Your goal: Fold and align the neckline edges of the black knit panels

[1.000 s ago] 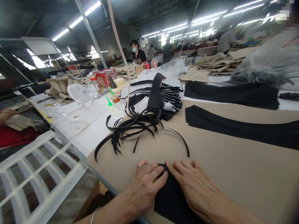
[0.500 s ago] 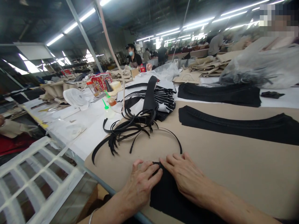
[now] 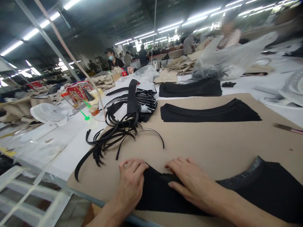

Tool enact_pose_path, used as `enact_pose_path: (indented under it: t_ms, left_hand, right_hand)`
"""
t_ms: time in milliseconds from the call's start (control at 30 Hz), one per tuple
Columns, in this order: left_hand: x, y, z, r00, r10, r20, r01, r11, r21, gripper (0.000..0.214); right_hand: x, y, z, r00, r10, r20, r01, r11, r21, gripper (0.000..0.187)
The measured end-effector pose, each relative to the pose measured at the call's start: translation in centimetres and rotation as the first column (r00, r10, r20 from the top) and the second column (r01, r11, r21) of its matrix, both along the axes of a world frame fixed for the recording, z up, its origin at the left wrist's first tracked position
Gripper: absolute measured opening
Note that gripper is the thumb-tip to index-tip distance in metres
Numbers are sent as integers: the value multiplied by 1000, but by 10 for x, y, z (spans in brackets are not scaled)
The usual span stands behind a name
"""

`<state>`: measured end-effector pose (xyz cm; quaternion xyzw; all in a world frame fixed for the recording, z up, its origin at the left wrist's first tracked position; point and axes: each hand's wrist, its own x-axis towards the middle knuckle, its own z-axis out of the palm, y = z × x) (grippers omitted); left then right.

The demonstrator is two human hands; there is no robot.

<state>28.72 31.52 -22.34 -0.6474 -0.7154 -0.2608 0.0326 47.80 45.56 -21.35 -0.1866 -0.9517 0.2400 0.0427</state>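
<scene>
A long black fabric piece (image 3: 260, 189) lies along the near edge of a brown paper sheet (image 3: 208, 138) on the table. My left hand (image 3: 131, 181) rests on its left end with the fingers curled down over the edge. My right hand (image 3: 189, 181) lies flat on the fabric just to the right, fingers stretched toward the left hand. A tangle of thin black strips (image 3: 113, 135) sits a little beyond my left hand.
Two more stacks of curved black pieces (image 3: 208, 112) lie farther back on the paper. A small white fan (image 3: 48, 113), green-capped bottles (image 3: 88, 119) and a red box (image 3: 77, 91) stand at the left. A white grate (image 3: 28, 195) is near left. Other people work at far tables.
The view has swung right, showing more of the black piece's length. My hands have spread slightly apart along its edge, the left fingers now curled over the fabric.
</scene>
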Motion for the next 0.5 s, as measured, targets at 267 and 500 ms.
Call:
enact_pose_path:
  t_ms: [267, 500]
  left_hand:
    - [21, 36, 14, 973, -191, 131, 226, 910, -349, 30]
    - [21, 45, 17, 966, -198, 164, 251, 867, -431, 26]
  right_hand:
    - [-14, -2, 3, 994, -78, 79, 81, 996, -39, 16]
    - [-13, -1, 1, 982, -145, 122, 159, 981, -114, 13]
